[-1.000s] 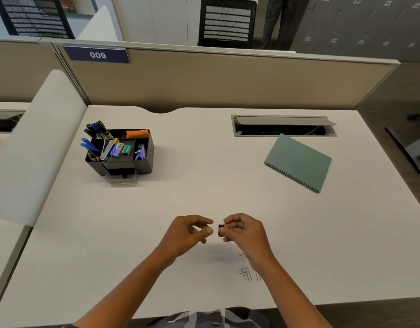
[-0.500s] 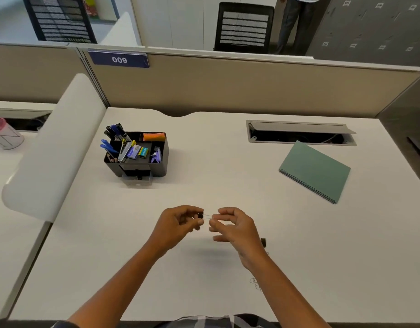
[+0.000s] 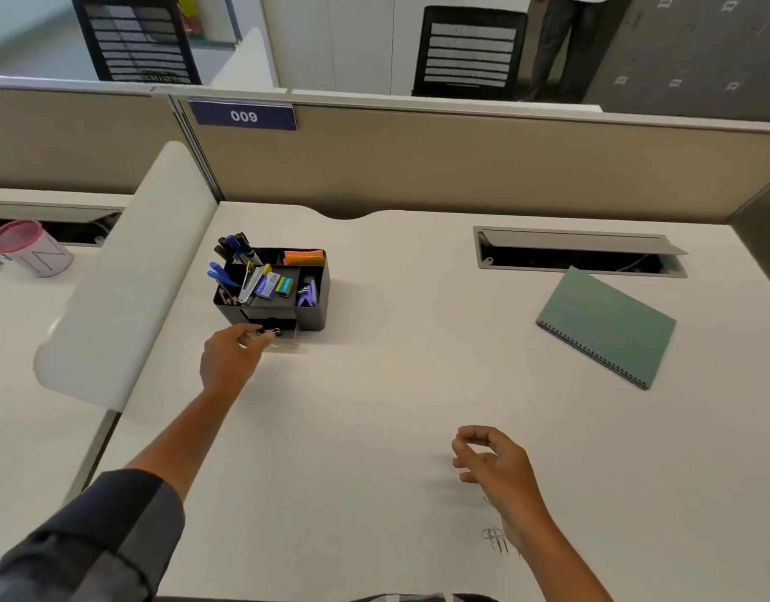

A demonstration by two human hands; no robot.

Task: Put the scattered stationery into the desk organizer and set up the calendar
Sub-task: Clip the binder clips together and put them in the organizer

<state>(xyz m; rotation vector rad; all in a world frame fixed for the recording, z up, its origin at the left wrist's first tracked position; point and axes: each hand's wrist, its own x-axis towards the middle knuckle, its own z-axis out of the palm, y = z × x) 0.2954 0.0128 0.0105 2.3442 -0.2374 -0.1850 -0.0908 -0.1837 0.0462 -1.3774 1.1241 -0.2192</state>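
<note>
Left hand (image 3: 231, 356): fingertips pinched on a small dark item, apparently a binder clip (image 3: 273, 331), held just over the clear drawer (image 3: 283, 338) pulled out at the front foot of the desk organizer (image 3: 315, 315); whether the clip already touches the drawer floor cannot be told.

Right hand (image 3: 493, 460): fingers loosely curled, thumb near forefinger, holding nothing that shows; it hovers above the desk (image 3: 374, 406), a small heap of paper clips (image 3: 495, 538) lying just beside its wrist.

Step in hand, by judgement: depositing one small fastener in the drawer; stationery sorting well advanced, since pens (image 3: 235, 249), scissors (image 3: 220, 273), an orange pad (image 3: 305, 257) and a purple stapler (image 3: 308, 293) already stand in the upper compartments; the paper clips remain loose.

Next move, by judgement: release the clip inside the drawer walls, then gather the thin paper clips, which lie flat and will want a fingertip pinch or a slide toward the near edge.

Calendar: the green spiral-bound booklet (image 3: 606, 323), lying flat at far right, well apart from both hands, is likely it; not yet stood up.

Edges and room: white side panel (image 3: 122, 275) near the left arm's outer side; open cable hatch (image 3: 578, 254) just behind the booklet; broad bare desk between organizer and booklet; paper clips near the front edge.
</note>
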